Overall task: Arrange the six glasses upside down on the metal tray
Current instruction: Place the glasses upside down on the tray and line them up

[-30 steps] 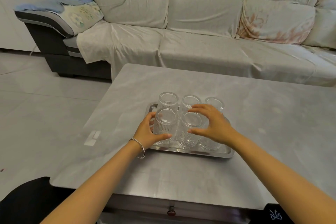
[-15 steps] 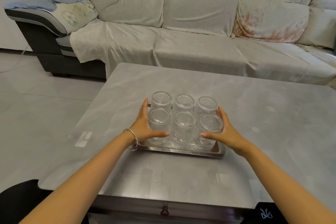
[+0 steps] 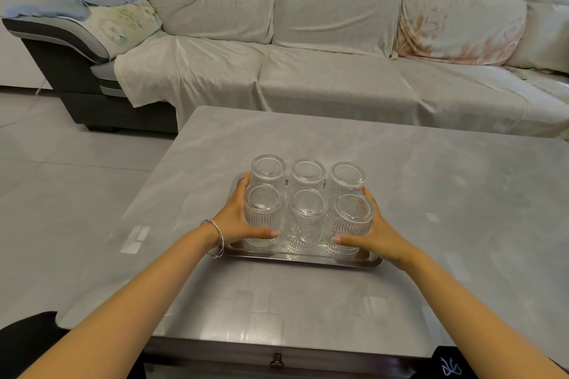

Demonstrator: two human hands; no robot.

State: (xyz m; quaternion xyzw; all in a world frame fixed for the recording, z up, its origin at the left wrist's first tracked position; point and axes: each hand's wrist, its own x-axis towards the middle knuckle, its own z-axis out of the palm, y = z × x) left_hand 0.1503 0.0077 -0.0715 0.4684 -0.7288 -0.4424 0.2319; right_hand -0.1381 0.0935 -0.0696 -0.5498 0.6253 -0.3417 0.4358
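While both hands press in from the sides, six glasses [image 3: 303, 209] stand inverted in two rows of three on one tray [image 3: 303, 258], centre frame, on the table [image 3: 446, 194]. Left hand [image 3: 235, 221] cups the lower-left glass; right hand [image 3: 374, 232] cups the lower-right, each grip half-curled. Judged step: final squaring. Next: release without jostling.

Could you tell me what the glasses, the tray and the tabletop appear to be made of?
Glasses: clear ribbed glass, see-through with glints. Tray: polished metal, probably stainless steel, mirror-like rim. Tabletop: grey, veined, glossy, likely stone or sintered slab; uncertain.
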